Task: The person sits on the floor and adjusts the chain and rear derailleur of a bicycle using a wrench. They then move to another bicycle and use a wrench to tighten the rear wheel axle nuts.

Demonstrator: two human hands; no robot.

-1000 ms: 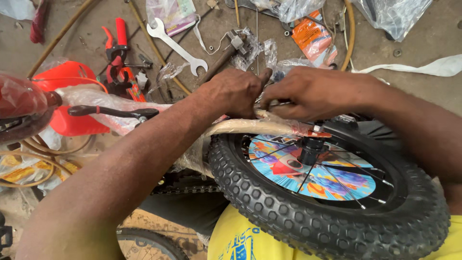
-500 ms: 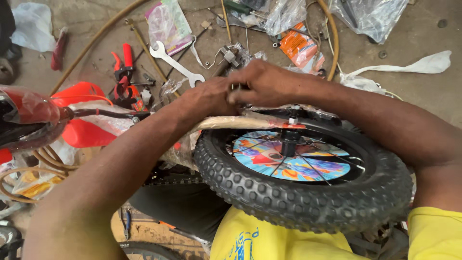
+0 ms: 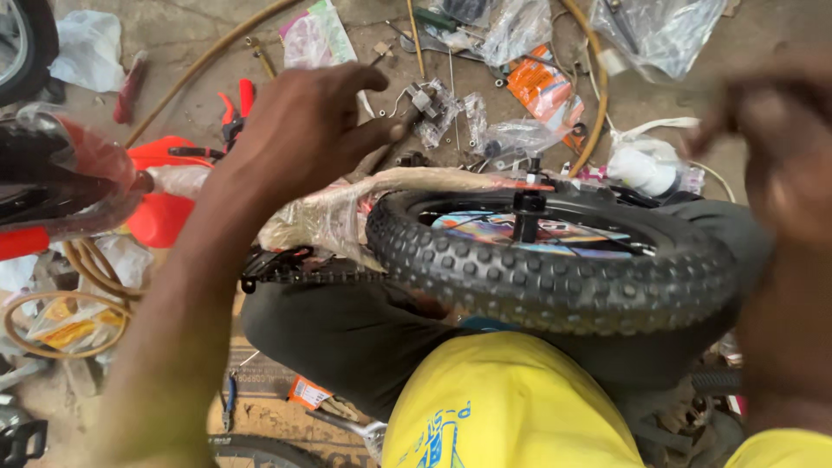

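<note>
On the concrete floor [image 3: 173, 35] lie red-handled pliers [image 3: 236, 111]; a crumpled white plastic bag [image 3: 85, 59] sits near the top left; clear plastic bags [image 3: 654, 30] and an orange printed packet [image 3: 539, 87] are strewn above; a tan curved hose [image 3: 594, 95] arcs between them; a black bicycle chain [image 3: 303, 276] lies lower.

The knobby rubber bicycle tyre [image 3: 555, 277] is black, studded with square blocks, around a wheel disc [image 3: 520, 232] printed in swirling blue, orange and pink. A yellow cloth shirt [image 3: 511, 407] carries blue print, and red-handled pliers [image 3: 236, 108] lie on the grey concrete floor [image 3: 173, 35].
</note>
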